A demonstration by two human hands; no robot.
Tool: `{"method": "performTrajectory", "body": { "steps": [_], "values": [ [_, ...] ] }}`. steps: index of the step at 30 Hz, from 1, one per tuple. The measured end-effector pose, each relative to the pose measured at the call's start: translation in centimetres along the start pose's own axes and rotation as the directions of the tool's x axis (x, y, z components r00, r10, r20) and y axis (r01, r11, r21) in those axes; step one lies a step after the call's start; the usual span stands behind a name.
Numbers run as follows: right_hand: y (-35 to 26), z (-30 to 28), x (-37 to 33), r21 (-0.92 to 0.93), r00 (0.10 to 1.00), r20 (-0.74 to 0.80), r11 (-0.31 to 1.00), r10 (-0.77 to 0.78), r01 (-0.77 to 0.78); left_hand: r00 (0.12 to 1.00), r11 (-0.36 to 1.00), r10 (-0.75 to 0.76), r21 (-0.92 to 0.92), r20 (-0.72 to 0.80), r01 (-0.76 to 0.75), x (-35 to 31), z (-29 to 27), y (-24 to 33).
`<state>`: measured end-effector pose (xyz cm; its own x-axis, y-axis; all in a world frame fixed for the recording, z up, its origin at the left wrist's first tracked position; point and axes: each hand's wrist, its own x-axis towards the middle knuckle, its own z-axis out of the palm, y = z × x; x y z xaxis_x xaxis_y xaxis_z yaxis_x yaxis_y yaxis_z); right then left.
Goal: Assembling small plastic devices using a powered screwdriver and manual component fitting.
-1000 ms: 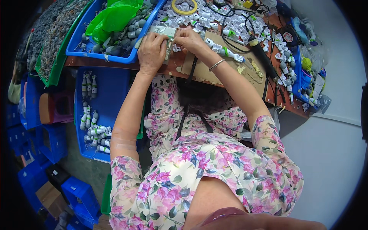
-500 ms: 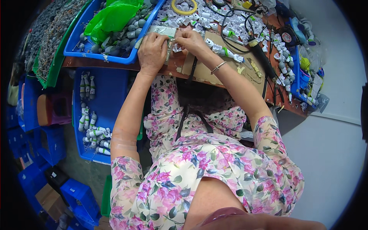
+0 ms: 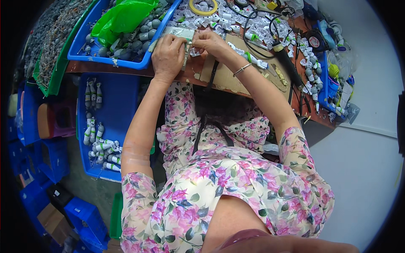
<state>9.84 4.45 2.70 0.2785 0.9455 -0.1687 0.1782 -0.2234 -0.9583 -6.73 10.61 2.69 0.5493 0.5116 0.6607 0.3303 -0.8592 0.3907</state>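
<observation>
At the table's near edge, my left hand [image 3: 168,58] lies with curled fingers against a flat silvery-green packet or sheet [image 3: 182,32]. A narrow strip with small pale bits [image 3: 187,51] runs beside its fingertips; whether the fingers grip it is hard to see. Just right of it, my right hand [image 3: 211,44] is closed in a pinch, and what it pinches is too small to name. A white plastic shell [image 3: 194,52] sits below those fingertips. Under my right wrist a white-and-green bottle-shaped piece [image 3: 255,60] rests on a cardboard sheet [image 3: 234,80].
White plastic shells [image 3: 270,31] and a yellow tape roll [image 3: 203,6] cover the far table. A blue tray [image 3: 130,64] of grey bulb-shaped parts and a green bag [image 3: 122,21] stands left. Below is a blue bin [image 3: 110,86] with white-green pieces. A black-handled tool [image 3: 289,63] lies right.
Both hands stay almost in place; my right fingers have shifted slightly beside the strip. The right forearm has moved a little, and the whole view has shifted slightly.
</observation>
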Motion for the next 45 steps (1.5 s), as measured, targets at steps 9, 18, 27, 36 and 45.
{"method": "performTrajectory", "body": {
  "steps": [9, 18, 27, 36, 45],
  "values": [
    [0.4, 0.0, -0.1, -0.09, 0.999, -0.043, 0.996, -0.025, 0.021, 0.999, 1.0, 0.025, -0.002, -0.039, -0.025, 0.1, 0.2, -0.1],
    [-0.1, 0.0, -0.2, -0.058, 1.0, -0.01, 0.998, 0.006, -0.007, 1.0, 1.0, 0.003, -0.009, 0.006, -0.003, 0.2, 0.0, 0.2],
    [-4.2, -5.3, -2.0, -0.594, 0.898, -0.22, 0.783, -0.382, 0.187, 0.996, 0.999, 0.034, -0.04, 0.083, -0.031, 0.2, -0.3, -0.3],
    [5.8, -9.4, -16.9, -0.744, 0.514, -0.523, 0.658, -0.68, 0.114, 0.895, 0.916, 0.401, -0.094, 0.198, -0.39, 2.0, 3.2, 7.5],
    [8.4, -3.5, -22.8, -0.64, 0.54, -0.562, 0.743, -0.627, 0.197, 0.822, 0.907, 0.374, 0.013, 0.429, -0.42, 2.1, 8.4, 9.0]
  ]
}}
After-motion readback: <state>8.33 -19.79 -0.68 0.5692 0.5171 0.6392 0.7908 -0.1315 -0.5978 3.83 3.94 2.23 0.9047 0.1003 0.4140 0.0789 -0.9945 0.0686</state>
